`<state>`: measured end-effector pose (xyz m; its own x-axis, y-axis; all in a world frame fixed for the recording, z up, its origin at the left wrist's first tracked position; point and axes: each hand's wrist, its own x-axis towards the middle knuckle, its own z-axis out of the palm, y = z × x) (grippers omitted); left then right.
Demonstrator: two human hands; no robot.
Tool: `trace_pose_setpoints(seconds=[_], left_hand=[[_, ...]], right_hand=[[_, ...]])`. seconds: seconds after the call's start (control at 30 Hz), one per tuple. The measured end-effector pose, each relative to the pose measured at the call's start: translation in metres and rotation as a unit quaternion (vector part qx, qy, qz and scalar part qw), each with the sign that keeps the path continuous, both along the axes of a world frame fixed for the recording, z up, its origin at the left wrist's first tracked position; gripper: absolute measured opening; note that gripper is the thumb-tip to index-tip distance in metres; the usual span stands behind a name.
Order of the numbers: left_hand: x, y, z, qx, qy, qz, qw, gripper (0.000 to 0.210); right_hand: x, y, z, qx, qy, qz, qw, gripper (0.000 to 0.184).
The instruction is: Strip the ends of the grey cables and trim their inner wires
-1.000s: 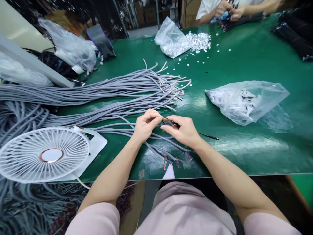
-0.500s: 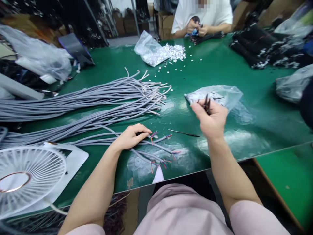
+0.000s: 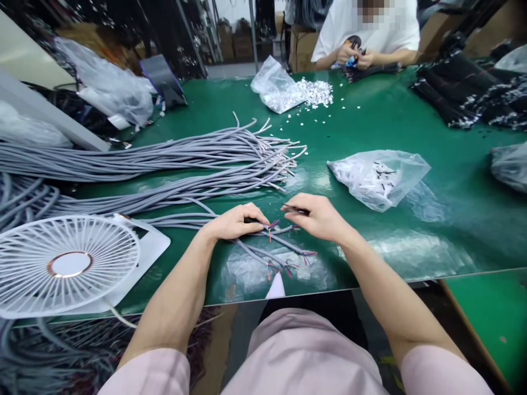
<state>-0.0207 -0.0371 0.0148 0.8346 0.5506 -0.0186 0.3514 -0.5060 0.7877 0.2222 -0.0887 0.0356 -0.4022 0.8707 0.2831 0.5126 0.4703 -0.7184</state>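
Observation:
My left hand [image 3: 235, 222] is closed on the end of a grey cable [image 3: 260, 232]. Thin coloured wires [image 3: 272, 225] fan out just past its fingertips. Close on the right, my right hand [image 3: 315, 215] pinches a slender dark tool [image 3: 297, 210] whose kind I cannot make out; it points left toward the wires, with a small gap between the hands. Other stripped grey cables [image 3: 284, 243] lie below, their red, blue and orange wires spread on the green table [image 3: 370, 241].
Bundles of grey cable [image 3: 197, 148] run in from the left. A white fan [image 3: 69, 263] stands at front left. A plastic bag [image 3: 381, 178] holds white and black pieces. Farther back are spilled white bits [image 3: 317, 92], black cable bundles [image 3: 457, 93] and a person [image 3: 370, 33] working.
My right hand has moved left and down from beside the plastic bag to near the wire ends. My left hand keeps its hold on the cable. The view has shifted left.

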Motion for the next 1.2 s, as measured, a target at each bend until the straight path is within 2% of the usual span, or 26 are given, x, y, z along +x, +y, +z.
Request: trace_pose_setpoints(seconds=[0.1,0.2,0.27,0.4,0.5,0.6,0.67,0.73,0.8,0.93,1.0,1.07,1.2], left_hand=[[-0.001,0.001,-0.001,0.004,-0.038,0.012,0.999,0.023],[0.0,0.0,-0.003,-0.01,-0.064,0.035,0.997,0.023],[0.002,-0.001,-0.004,-0.02,-0.072,0.065,0.995,0.024],[0.012,-0.005,-0.007,-0.019,-0.077,0.149,0.986,0.025],[0.016,-0.006,-0.008,-0.014,-0.081,0.182,0.98,0.026],[0.017,-0.007,-0.007,-0.024,-0.086,0.196,0.976,0.024],[0.017,-0.007,-0.006,-0.028,-0.089,0.196,0.976,0.023],[0.015,-0.007,-0.005,-0.028,-0.09,0.194,0.976,0.024],[0.015,-0.008,-0.004,-0.022,-0.086,0.186,0.979,0.024],[0.015,-0.008,-0.001,-0.011,-0.056,0.148,0.987,0.026],[0.013,-0.009,0.002,0.003,-0.016,0.125,0.992,0.027],[0.006,-0.012,0.008,0.022,0.036,0.095,0.995,0.031],[-0.014,-0.029,0.02,0.041,0.13,0.034,0.99,0.053]], right_hand=[[-0.017,0.016,-0.007,-0.057,-0.014,0.088,0.994,0.016],[-0.021,0.023,-0.008,-0.108,-0.002,0.114,0.988,0.015],[-0.021,0.023,-0.007,-0.101,0.012,0.089,0.991,0.014],[-0.02,0.017,-0.007,-0.005,-0.016,0.033,0.999,0.016],[-0.022,0.013,-0.01,0.027,-0.047,0.016,0.998,0.011],[-0.03,0.01,-0.014,0.031,-0.077,-0.03,0.996,0.03],[-0.035,0.008,-0.016,0.032,-0.1,-0.054,0.993,0.033],[-0.037,0.007,-0.016,0.034,-0.109,-0.054,0.992,0.02],[-0.034,0.008,-0.014,0.029,-0.097,-0.028,0.994,0.012],[-0.014,0.015,-0.011,-0.003,-0.043,0.034,0.998,0.015],[0.002,0.017,-0.01,-0.003,-0.029,0.003,1.0,0.016],[0.02,0.014,-0.008,0.014,-0.014,-0.067,0.998,0.018],[0.058,-0.009,-0.007,0.039,0.016,-0.167,0.985,0.02]])
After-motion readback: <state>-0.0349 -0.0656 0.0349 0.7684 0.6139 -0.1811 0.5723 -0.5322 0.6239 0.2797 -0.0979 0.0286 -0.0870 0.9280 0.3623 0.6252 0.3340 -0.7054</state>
